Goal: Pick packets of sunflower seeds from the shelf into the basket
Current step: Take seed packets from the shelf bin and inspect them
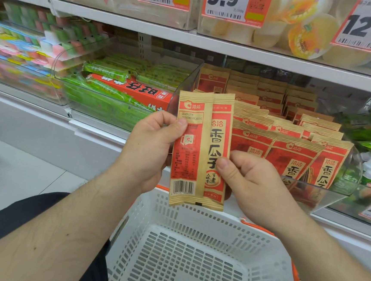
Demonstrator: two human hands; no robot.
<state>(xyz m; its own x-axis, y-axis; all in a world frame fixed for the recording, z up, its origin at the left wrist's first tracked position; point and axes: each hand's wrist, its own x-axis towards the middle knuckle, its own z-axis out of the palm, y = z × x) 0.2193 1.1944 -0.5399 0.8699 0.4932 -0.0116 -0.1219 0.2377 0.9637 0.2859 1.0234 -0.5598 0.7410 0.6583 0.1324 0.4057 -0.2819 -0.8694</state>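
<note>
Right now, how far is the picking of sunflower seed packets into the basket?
Done: nothing yet; the white basket shows no packets. In hand: the left hand and right hand pinch one packet above the basket. Left: drop it in, then take more from the shelf bin.

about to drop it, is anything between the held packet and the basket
Nothing visible. The packet, pinched by the left hand and right hand, hangs above the rear rim of the basket, whose visible floor looks bare.
</note>
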